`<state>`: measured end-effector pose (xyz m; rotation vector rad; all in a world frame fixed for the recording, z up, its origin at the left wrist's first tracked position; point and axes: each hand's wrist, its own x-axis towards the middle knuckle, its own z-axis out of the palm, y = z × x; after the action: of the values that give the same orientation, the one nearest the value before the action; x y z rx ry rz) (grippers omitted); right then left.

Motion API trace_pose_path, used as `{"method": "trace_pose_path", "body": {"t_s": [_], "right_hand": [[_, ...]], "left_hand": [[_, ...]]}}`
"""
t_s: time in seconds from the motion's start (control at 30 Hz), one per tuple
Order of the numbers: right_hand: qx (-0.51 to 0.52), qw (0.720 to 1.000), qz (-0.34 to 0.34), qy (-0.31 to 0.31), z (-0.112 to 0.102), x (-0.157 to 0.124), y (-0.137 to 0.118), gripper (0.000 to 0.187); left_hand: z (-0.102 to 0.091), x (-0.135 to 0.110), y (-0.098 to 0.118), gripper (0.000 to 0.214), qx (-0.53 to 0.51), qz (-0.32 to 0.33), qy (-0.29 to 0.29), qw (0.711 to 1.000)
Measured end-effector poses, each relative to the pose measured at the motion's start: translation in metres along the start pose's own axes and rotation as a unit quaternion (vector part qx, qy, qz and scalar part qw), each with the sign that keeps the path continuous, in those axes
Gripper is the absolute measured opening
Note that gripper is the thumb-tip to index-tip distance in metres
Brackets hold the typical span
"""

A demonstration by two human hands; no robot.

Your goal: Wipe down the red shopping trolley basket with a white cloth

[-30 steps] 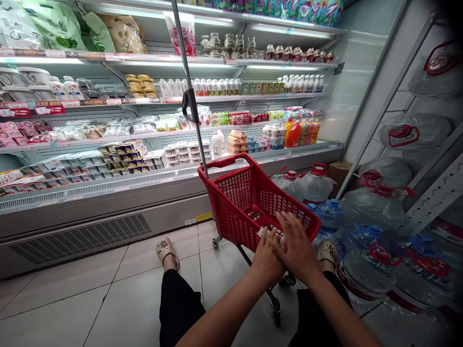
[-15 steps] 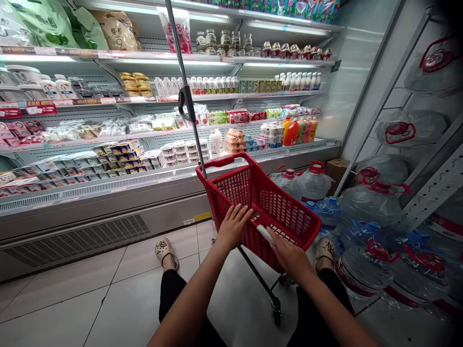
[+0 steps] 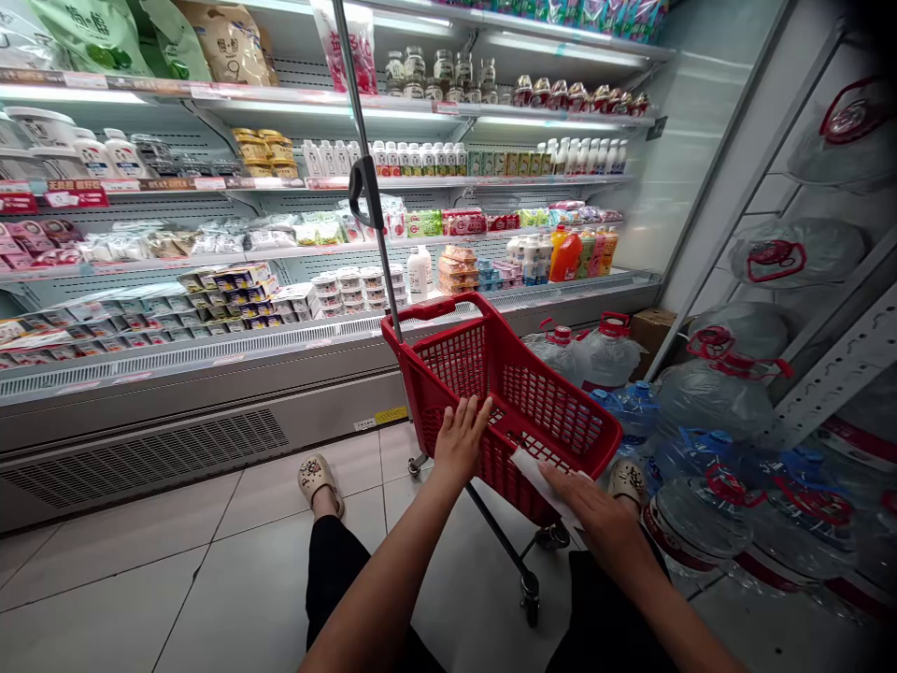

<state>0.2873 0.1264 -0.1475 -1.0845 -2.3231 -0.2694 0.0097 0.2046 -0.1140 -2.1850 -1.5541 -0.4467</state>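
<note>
In front of me, between my feet, stands a red plastic basket cart (image 3: pixel 505 341) on wheels, with a tall grey handle pole (image 3: pixel 383 271) rising at its left end. My left hand (image 3: pixel 461 439) lies on the near rim with its fingers stretched out and slightly spread, holding nothing. Further right along that rim, my right hand (image 3: pixel 595 514) presses a white tissue (image 3: pixel 533 475) against the edge. The tissue sticks out beyond the fingertips, while part of it is hidden under the palm.
A chilled display case (image 3: pixel 336 346) with shelves of dairy tubs and bottles runs behind the cart. Large water bottles (image 3: pixel 701 523) crowd the floor at right, close to my right foot. A white perforated rack post (image 3: pixel 827 365) rises among more bottles.
My right hand has slid right and slightly down along the rim with the tissue, and more of the tissue shows. My left hand has shifted slightly right on the rim.
</note>
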Motion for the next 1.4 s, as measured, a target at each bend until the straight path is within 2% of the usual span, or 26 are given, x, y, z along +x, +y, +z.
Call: {"method": "trace_pose_path", "body": {"t_s": [0.1,0.2,0.4,0.5,0.57,0.67,0.8,0.9,0.97,1.07,1.2,1.3,1.4], "right_hand": [[0.009,1.0,0.005,0.011,-0.001,-0.002,0.01,0.072],[-0.019,0.998,0.049,0.047,0.011,0.01,-0.004,0.071],[-0.031,0.996,0.064,0.062,0.051,0.072,-0.048,0.084],[-0.034,0.995,0.058,0.07,0.064,0.102,-0.057,0.087],[-0.034,0.995,0.054,0.071,0.065,0.111,-0.058,0.088],[-0.047,0.997,0.035,0.052,0.056,0.097,-0.056,0.088],[-0.098,0.995,0.014,0.013,0.026,0.039,-0.045,0.087],[-0.138,0.99,0.026,-0.008,0.005,-0.007,-0.035,0.082],[-0.152,0.988,0.034,-0.007,-0.001,-0.024,-0.03,0.081],[-0.144,0.988,0.048,0.013,0.003,-0.018,-0.03,0.078],[-0.101,0.992,0.06,0.043,0.022,0.024,-0.034,0.077],[-0.063,0.995,0.065,0.033,0.027,0.042,-0.034,0.074],[-0.042,0.998,0.049,0.013,0.021,0.033,-0.033,0.072]], "left_hand": [[0.006,0.002,0.004,0.089,0.01,-0.008,0.011,1.0],[0.011,0.004,0.009,0.087,0.022,-0.025,0.025,0.999],[0.022,0.003,0.017,0.082,0.017,-0.039,0.051,0.998],[0.023,0.002,0.018,0.083,0.003,-0.031,0.053,0.998],[0.021,0.002,0.016,0.082,-0.005,-0.025,0.039,0.999],[0.011,0.005,0.009,0.078,-0.013,-0.029,0.001,0.999],[-0.003,0.007,-0.001,0.085,-0.014,-0.032,-0.053,0.998],[-0.011,0.009,-0.001,0.093,-0.016,-0.034,-0.082,0.996],[-0.013,0.01,0.003,0.094,-0.022,-0.035,-0.088,0.995],[-0.015,0.012,0.011,0.095,-0.032,-0.03,-0.082,0.996],[-0.013,0.012,0.014,0.097,-0.043,-0.017,-0.068,0.997],[-0.01,0.012,0.006,0.1,-0.053,-0.006,-0.051,0.997],[-0.01,0.017,-0.012,0.103,-0.066,0.005,-0.044,0.997]]}}
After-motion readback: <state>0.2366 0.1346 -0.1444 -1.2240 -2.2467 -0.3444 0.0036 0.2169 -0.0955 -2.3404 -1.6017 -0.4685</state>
